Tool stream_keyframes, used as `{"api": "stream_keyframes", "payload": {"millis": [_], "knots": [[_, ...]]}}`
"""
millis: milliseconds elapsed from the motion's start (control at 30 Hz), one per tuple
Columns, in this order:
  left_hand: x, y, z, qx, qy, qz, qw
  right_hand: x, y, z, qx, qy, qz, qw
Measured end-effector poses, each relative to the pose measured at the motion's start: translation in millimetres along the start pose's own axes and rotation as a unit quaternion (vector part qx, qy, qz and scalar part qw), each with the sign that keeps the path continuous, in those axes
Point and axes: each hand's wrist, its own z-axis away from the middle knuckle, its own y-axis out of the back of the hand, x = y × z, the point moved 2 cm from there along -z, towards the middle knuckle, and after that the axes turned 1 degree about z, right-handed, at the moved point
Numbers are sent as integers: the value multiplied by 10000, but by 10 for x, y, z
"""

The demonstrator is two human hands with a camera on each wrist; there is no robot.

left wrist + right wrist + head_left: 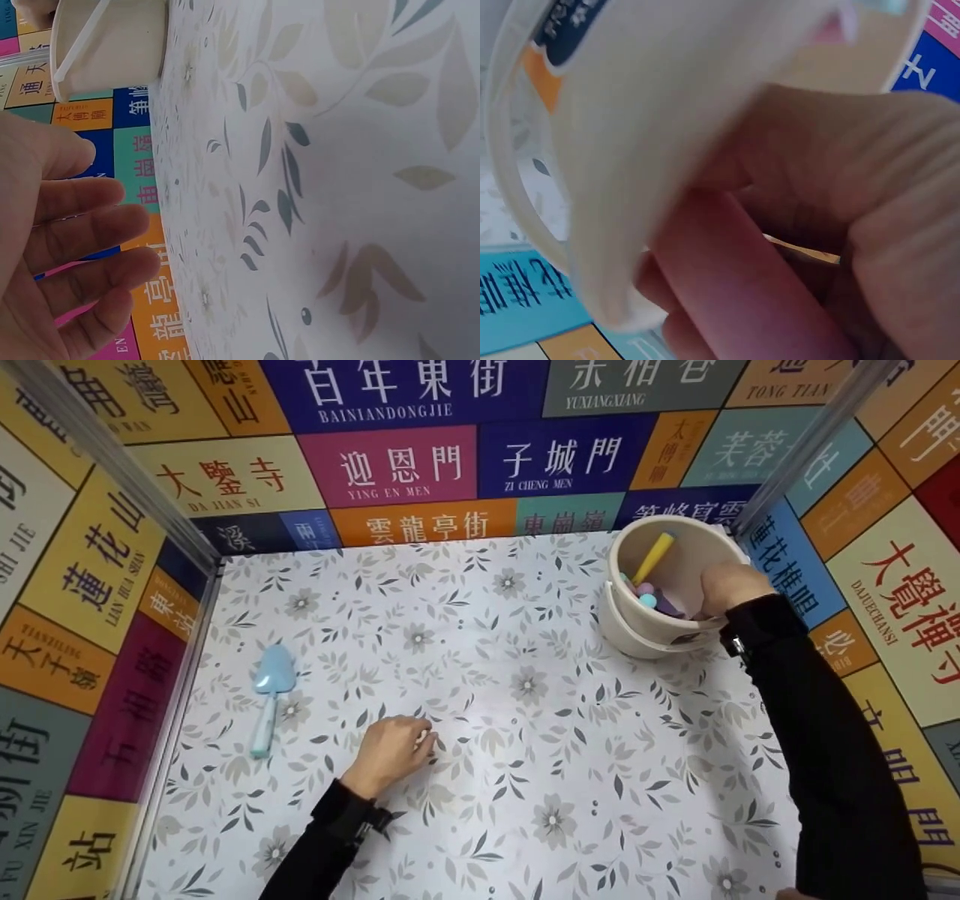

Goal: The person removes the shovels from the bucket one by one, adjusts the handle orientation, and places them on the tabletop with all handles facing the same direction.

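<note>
At the back right stands a cream bucket [622,622], with a yellow stick-like piece [656,555] and small coloured balls [646,595] inside. My right hand [731,587] holds its near right rim; in the right wrist view the hand [802,165] lies against the bucket wall [645,135]. A smooth pink, rounded shape [742,285] shows there among the fingers, and I cannot tell what it is. My left hand [394,751] hovers or rests near the table's middle, holding nothing; the left wrist view shows its fingers [94,232] loosely bent. Left of it lies a light blue toy shovel [274,671].
White paper with grey leaves and flowers covers the tabletop [450,660]. Colourful panels with Chinese lettering [405,465] enclose the back and both sides, with clear strips [161,502] at the corners. The bucket's pale handle [514,165] hangs along its outside.
</note>
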Motion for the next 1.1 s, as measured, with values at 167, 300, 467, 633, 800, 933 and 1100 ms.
{"api": "stream_keyframes", "payload": {"millis": [167, 300, 467, 633, 800, 933, 1100], "knots": [[-19, 61, -36, 50, 74, 52, 9999, -10, 127, 140, 112, 17, 152, 9998], [-27, 131, -79, 175, 194, -41, 9997, -16, 224, 242, 356, 41, 227, 9991], [-59, 212, -183, 348, 183, -87, 9992, 38, 320, 362, 714, -1, 46, 9974], [-87, 293, -296, 468, 260, -50, 9986, 92, 290, 513, 1354, 54, -235, 9905], [-60, 358, -366, 721, 311, 87, 9969, 112, 128, 668, 2156, 100, -482, 9752], [-21, 388, -413, 903, 329, 235, 9951, 100, -16, 815, 2680, 58, -738, 9606], [10, 447, -504, 1318, 521, 612, 9880, -61, -168, 915, 3587, 312, -1211, 9250]]}}
